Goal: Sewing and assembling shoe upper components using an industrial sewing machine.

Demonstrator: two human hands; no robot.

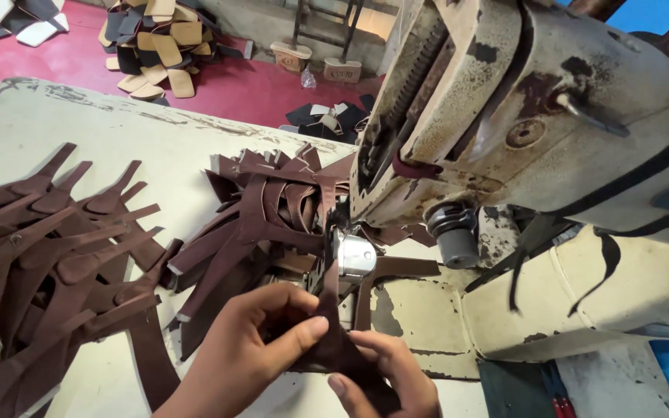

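Hands: both hands came in from the bottom edge and met on one brown leather piece (334,340).
Left hand: the left hand (249,344) was curled, thumb pressed on the upper face of the piece and fingers tucked beneath it, pinching its left edge.
Right hand: the right hand (392,375) lay low and partly out of view, its thumb on the lower end of the same piece and its fingers closed under it.
Held piece: the piece was narrow and dark brown, widening toward the hands; its far end ran up to the shiny metal part (354,254) under the machine head.
Machine: a worn cream sewing machine (536,101), chipped and rust-spotted, filled the upper right; a dark round knob (452,232) sat just beside the metal part.
Near pile: a tangle of cut brown straps (272,205) lay just behind the hands, touching the machine's front.
Left pile: a second heap of pointed brown pieces (48,263) spread across the left of the bench, apart from the hands.
Bench: the bench (156,131) had a pale, scuffed top.
Floor: beyond it, the red floor (257,89) carried a heap of tan and black sole-shaped cutouts (156,46).
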